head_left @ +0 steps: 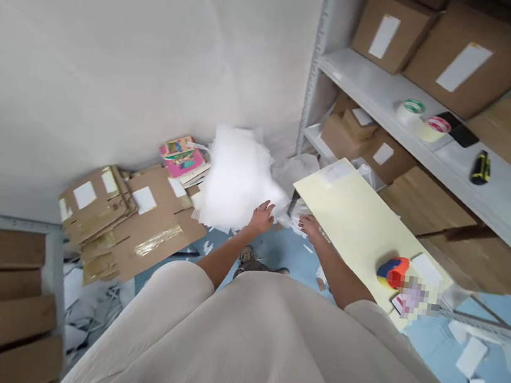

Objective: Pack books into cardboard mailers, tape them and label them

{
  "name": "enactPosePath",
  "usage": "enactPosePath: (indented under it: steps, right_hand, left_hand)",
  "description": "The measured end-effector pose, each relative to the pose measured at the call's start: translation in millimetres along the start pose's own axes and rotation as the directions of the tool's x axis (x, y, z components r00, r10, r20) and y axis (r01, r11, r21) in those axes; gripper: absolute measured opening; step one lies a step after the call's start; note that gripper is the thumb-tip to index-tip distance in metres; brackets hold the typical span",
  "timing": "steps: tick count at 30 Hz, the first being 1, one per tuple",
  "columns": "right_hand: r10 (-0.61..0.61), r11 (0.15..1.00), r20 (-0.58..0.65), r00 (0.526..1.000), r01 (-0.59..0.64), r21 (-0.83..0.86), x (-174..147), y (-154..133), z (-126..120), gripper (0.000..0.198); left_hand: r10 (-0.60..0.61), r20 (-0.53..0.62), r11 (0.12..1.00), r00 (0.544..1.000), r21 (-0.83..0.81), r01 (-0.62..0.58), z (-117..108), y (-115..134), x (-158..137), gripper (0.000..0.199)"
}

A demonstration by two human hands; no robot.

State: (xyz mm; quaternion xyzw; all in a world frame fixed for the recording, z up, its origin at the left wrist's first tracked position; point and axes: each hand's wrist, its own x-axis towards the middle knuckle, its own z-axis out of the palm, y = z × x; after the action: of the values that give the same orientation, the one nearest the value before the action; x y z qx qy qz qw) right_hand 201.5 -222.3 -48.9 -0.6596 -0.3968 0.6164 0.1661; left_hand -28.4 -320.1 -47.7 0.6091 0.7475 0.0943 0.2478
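My left hand point(262, 216) is open, its fingers spread at the lower right edge of a stack of white foam sheets point(233, 179). I cannot tell whether the fingertips touch the sheets. My right hand point(310, 226) is also open and empty, by the near left edge of a pale yellow table point(360, 222). White crumpled wrapping point(299, 211) lies just beyond its fingers, close to the table's leg. On the table are a red, blue and yellow tape roll point(393, 272) and a white paper point(426, 269).
Flattened cardboard boxes point(156, 222) and colourful books point(184, 159) lie left of the foam. A grey shelf point(366, 83) at the right holds boxes, tape rolls point(410, 110) and a black-and-yellow tool point(481, 168). Paper scraps litter the blue floor point(433, 349). More cartons point(4, 318) stand lower left.
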Motion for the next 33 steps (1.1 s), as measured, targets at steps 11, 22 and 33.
enactPosePath:
  steps: [11, 22, 33]
  right_hand:
    - [-0.065, 0.956, 0.38, 0.923, 0.167, -0.241, -38, -36, 191, 0.015]
    - [-0.047, 0.899, 0.574, 0.818, 0.285, -0.332, -96, -41, 402, 0.014]
    - [-0.094, 0.804, 0.711, 0.697, 0.474, -0.359, -131, -32, 604, 0.014]
  left_hand:
    - [-0.349, -0.188, 0.931, 0.918, -0.18, 0.317, -32, -149, -115, 0.063]
    - [-0.545, -0.283, 0.832, 0.789, -0.303, 0.465, -70, -316, -223, 0.069]
    - [-0.698, -0.374, 0.716, 0.611, -0.377, 0.587, -107, -447, -307, 0.068]
